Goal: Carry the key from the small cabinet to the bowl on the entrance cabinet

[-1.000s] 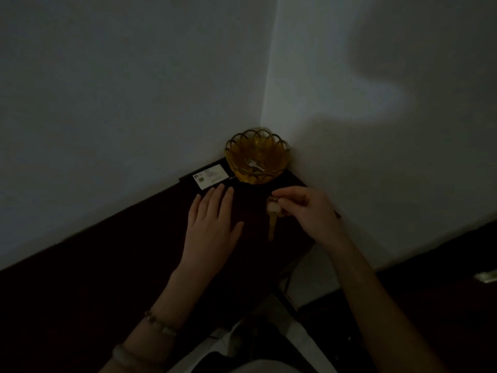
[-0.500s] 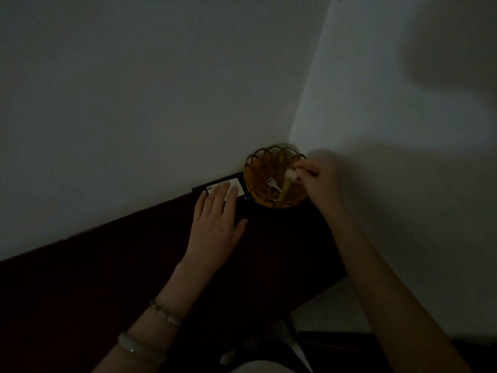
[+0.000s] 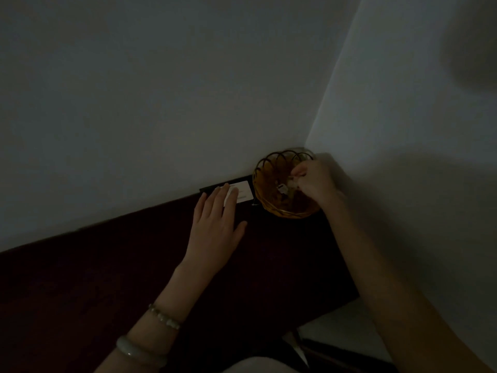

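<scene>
Lower now, the right hand point(image 3: 314, 181) pinches the key point(image 3: 291, 183) inside the bowl point(image 3: 271, 203); only letting go looks left.

My right hand point(image 3: 313, 181), which held the key in front of the bowl point(image 3: 269, 179) a second ago, now reaches into it at centre right, fingers curled low inside.

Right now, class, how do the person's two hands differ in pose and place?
The left hand lies flat and open on the dark cabinet top, fingertips over a white card; the right hand is curled inside the amber bowl, its fingers pinched on something pale. The left wrist wears bracelets; the right shows none. Both are bare.
</scene>
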### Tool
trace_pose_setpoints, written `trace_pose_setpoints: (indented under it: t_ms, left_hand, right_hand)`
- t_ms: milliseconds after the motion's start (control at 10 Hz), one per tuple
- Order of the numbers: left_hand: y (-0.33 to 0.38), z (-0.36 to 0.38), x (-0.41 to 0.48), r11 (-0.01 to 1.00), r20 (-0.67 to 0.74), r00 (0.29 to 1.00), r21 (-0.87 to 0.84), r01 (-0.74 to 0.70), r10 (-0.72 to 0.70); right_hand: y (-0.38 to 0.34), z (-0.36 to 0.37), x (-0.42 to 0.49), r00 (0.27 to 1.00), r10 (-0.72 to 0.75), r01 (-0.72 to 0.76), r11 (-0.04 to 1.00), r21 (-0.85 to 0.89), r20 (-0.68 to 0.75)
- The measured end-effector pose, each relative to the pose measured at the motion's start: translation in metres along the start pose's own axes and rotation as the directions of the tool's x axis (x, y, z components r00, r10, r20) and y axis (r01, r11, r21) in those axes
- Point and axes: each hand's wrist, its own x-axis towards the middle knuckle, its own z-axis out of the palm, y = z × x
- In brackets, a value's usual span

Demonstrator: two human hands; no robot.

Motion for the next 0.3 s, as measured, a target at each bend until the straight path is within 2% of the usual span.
trace_pose_setpoints:
  t_ms: [100, 200, 300]
  left_hand:
    - [0.001, 0.002, 0.0, 1.0, 0.002, 1.0, -0.014, -0.008, 0.008]
    - [0.001, -0.002, -0.001, 0.999, -0.013, 1.0, -0.028, -0.021, 0.021]
    - [-0.001, 0.0, -0.004, 0.999, -0.038, 0.999, -0.028, -0.035, 0.034]
  right_hand:
    - [0.002, 0.0, 0.001, 1.0, -0.007, 0.008, 0.988, -0.155, 0.004]
    - [-0.006, -0.005, -0.007, 1.0, -0.018, 0.022, 0.976, -0.218, 0.022]
    - [-0.011, -0.006, -0.021, 0.99, -0.111, 0.089, 0.969, -0.232, -0.086]
